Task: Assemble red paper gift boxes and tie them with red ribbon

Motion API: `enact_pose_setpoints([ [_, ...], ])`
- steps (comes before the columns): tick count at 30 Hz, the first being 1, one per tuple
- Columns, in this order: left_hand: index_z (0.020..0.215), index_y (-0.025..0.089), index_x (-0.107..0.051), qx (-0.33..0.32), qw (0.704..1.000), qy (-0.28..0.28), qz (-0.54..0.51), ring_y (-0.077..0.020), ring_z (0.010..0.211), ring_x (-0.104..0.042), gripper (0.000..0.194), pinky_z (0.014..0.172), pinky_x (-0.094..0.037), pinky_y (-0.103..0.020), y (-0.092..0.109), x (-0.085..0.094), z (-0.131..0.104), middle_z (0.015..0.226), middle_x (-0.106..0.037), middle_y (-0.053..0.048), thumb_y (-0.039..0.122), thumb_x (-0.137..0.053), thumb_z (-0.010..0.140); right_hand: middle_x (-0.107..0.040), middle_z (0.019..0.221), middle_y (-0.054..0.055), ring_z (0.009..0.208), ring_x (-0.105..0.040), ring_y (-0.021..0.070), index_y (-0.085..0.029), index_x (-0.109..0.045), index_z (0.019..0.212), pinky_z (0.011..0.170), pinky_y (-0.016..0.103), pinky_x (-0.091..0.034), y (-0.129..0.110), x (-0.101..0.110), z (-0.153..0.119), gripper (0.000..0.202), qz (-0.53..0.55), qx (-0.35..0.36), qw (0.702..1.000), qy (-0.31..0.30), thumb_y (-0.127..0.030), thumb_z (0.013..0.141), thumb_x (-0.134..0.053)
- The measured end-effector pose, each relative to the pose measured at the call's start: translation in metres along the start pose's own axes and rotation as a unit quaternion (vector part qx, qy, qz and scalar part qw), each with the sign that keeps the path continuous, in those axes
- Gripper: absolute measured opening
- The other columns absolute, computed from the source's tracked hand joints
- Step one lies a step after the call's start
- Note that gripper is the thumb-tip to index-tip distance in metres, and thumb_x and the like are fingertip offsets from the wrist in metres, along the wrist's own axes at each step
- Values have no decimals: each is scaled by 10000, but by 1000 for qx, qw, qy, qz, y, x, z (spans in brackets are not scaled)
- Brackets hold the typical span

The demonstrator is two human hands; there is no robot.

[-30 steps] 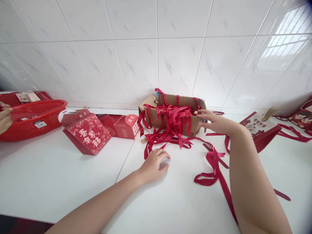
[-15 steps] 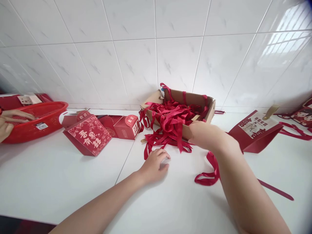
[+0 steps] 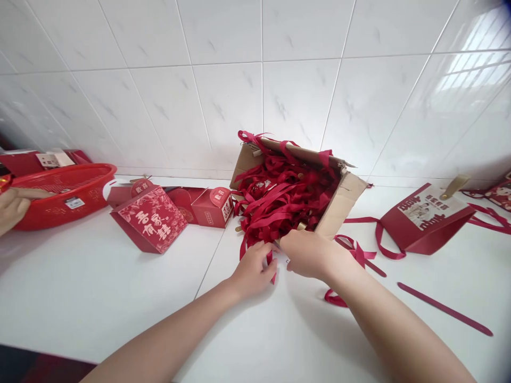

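A cardboard box (image 3: 344,205) full of tangled red ribbons (image 3: 275,199) tilts forward at the wall. My right hand (image 3: 307,252) is closed on its low front edge; the fingertips are partly hidden. Close beside it, my left hand (image 3: 253,268) rests on the white table with fingers loosely curled and a gap at the thumb. A ribbon end hangs through that gap, and more ribbons spill out just above the hand. Several gold-coloured tabs show among the ribbons.
Red printed gift boxes (image 3: 149,218) stand to the left, another (image 3: 429,218) to the right. At far left another person's hand (image 3: 14,207) is at a red plastic basket (image 3: 72,210). Loose ribbon and dark red straps (image 3: 445,309) lie on the right. A tiled wall (image 3: 223,111) closes the back.
My right hand has moved left and toward me along the box, which now tips forward with its ribbons facing me. My left hand has barely moved; ribbon now lies at its fingers.
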State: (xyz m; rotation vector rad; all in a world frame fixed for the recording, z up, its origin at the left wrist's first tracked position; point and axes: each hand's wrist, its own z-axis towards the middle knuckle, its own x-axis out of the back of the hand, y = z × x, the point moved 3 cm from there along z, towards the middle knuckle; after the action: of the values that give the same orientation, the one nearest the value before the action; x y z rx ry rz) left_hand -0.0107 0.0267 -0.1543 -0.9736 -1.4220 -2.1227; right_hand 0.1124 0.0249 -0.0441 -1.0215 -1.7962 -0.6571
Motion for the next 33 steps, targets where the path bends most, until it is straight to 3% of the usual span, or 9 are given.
enact_pose_setpoints([
  [9,910,198,-601,-16,994,78,-69,-192,884,-569,186,826,-475,-338,4,12,0,890,-596,-34,129,-499,769,-670,963,122,910,-645,252,-107,-661,947,688,298,-464,8,-5,6,155,6,19,1000,21,-168,808,-633],
  [14,855,200,-604,-59,971,230,-23,-219,996,-529,101,936,-433,-391,9,33,0,975,-545,-62,199,-508,827,-657,983,137,932,-636,262,-102,-655,948,670,295,-464,9,-5,7,176,2,17,1000,18,-176,788,-652],
  [17,835,200,-597,-56,953,299,13,-226,1023,-525,85,975,-405,-414,15,50,16,966,-551,-61,215,-513,843,-658,964,121,907,-639,245,-106,-653,944,653,281,-465,7,-5,8,180,2,19,1000,8,-169,775,-662],
  [21,808,186,-592,-105,968,229,-13,-180,861,-599,54,834,-489,-329,32,61,69,865,-628,-38,192,-539,817,-652,977,123,895,-638,234,-101,-647,964,642,274,-467,6,-5,9,193,3,18,1000,4,-168,783,-650],
  [25,993,155,-613,-112,974,199,-7,-165,889,-630,191,808,-500,-288,56,62,134,979,-673,-63,175,-466,872,-652,960,135,881,-643,233,-84,-654,960,635,269,-471,5,-4,8,185,-5,19,1000,-8,-139,785,-635],
  [29,975,171,-687,-115,974,152,126,-310,1078,-560,208,961,-380,-477,77,48,177,1075,-661,-109,187,-531,838,-661,919,148,869,-650,239,-60,-667,964,644,279,-481,3,0,4,188,-20,21,999,-20,-94,805,-574],
  [33,974,196,-716,-93,976,131,144,-395,1086,-532,217,923,-334,-572,76,38,193,1063,-662,-141,218,-610,787,-668,855,151,847,-653,241,-45,-676,955,662,295,-485,0,4,0,254,-28,27,999,-27,-3,786,-491],
])
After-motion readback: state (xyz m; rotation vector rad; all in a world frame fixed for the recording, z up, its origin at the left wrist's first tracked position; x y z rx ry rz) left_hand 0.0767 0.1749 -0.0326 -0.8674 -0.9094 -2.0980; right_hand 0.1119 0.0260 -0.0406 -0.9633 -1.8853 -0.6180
